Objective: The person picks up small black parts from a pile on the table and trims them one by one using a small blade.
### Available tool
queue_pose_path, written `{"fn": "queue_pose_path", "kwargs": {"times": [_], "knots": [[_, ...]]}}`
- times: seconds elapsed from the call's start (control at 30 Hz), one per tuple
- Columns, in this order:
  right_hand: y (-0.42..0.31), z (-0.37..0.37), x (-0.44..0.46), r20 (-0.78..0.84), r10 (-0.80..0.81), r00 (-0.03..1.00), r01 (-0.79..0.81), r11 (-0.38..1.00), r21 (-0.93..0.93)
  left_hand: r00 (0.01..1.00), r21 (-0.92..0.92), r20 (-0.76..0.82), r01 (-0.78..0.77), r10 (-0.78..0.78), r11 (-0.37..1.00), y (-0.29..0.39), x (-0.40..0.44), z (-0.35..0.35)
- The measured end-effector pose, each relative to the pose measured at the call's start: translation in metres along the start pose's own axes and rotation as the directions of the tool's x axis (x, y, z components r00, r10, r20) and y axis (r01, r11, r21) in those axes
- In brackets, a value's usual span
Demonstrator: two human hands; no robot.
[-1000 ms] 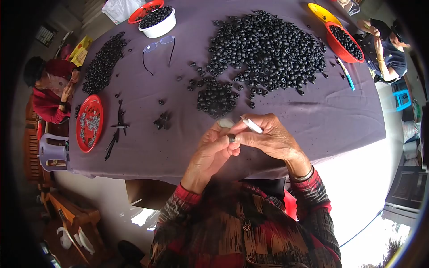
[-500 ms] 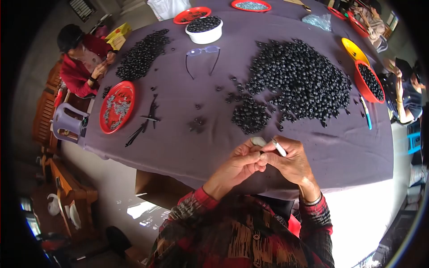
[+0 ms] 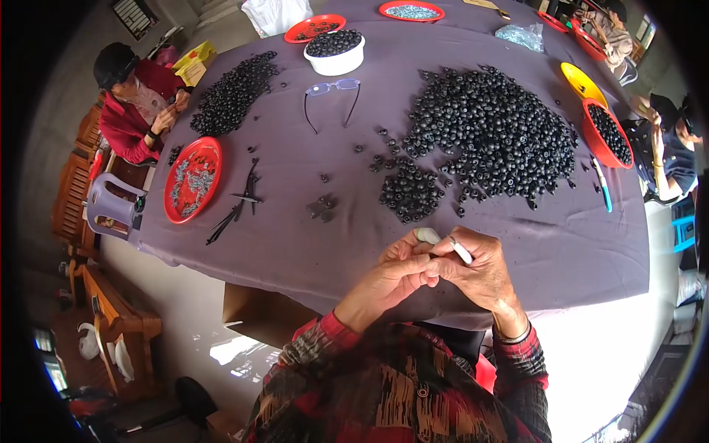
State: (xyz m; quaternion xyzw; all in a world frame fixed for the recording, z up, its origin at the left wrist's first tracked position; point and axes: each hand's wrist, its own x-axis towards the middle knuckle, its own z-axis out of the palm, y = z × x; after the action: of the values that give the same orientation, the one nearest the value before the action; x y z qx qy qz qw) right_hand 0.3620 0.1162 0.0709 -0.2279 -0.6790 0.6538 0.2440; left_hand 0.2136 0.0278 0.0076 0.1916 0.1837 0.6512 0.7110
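Observation:
My left hand (image 3: pixel 388 277) and my right hand (image 3: pixel 478 269) meet fingertip to fingertip above the table's near edge. A pale cover (image 3: pixel 427 235) wraps one left fingertip. My left fingers are pinched around a small black part, mostly hidden by the fingertips. From my right fist sticks the white handle (image 3: pixel 462 252) of a slim tool; its working end cannot be made out. Just beyond my hands lies a small heap of black round bead-like parts (image 3: pixel 410 193), joined by a much larger heap (image 3: pixel 495 133) behind it.
On the purple tablecloth (image 3: pixel 295 244) are glasses (image 3: pixel 332 87), black strips (image 3: pixel 235 210), a red plate of small metal pieces (image 3: pixel 193 181), a white tub (image 3: pixel 334 63), a red bowl (image 3: pixel 607 136) and a blue-and-white tool (image 3: pixel 603 184). A person in red (image 3: pixel 136 111) sits at left; others sit at right.
My hands stay together at nearly the same spot, with the white handle turned slightly in my right fingers. The view has shifted a little.

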Motion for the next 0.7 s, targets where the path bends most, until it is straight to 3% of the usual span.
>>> {"fn": "queue_pose_path", "kwargs": {"times": [0.13, 0.3, 0.4, 0.43, 0.53, 0.7], "knots": [[-0.004, -0.003, -0.001, -0.011, 0.022, 1.000, -0.023, 0.996, -0.092, 1.000, -0.031, -0.015, 0.001, -0.001, 1.000, 0.001, -0.002, 0.010], [0.008, -0.012, 0.002, 0.096, 0.096, 0.991, -0.113, 0.975, 0.191, 0.999, -0.003, -0.022, 0.027, -0.027, 1.000, 0.001, -0.002, 0.006], [-0.002, -0.012, -0.001, -0.135, -0.041, 0.990, 0.021, 0.988, -0.151, 0.999, -0.014, -0.034, 0.016, -0.017, 1.000, 0.002, -0.002, 0.008], [-0.002, -0.017, -0.003, -0.133, -0.033, 0.991, 0.002, 0.975, -0.224, 0.999, 0.005, -0.041, 0.003, -0.002, 1.000, 0.003, -0.002, 0.007], [-0.003, -0.025, -0.013, -0.090, -0.067, 0.994, 0.043, 0.967, -0.249, 0.997, 0.039, -0.066, -0.040, 0.043, 0.998, 0.004, -0.001, 0.004], [0.003, -0.009, -0.022, -0.055, -0.259, 0.964, 0.226, 0.912, -0.342, 0.988, 0.030, -0.127, -0.089, 0.093, 0.996, 0.001, 0.000, 0.001]]}}
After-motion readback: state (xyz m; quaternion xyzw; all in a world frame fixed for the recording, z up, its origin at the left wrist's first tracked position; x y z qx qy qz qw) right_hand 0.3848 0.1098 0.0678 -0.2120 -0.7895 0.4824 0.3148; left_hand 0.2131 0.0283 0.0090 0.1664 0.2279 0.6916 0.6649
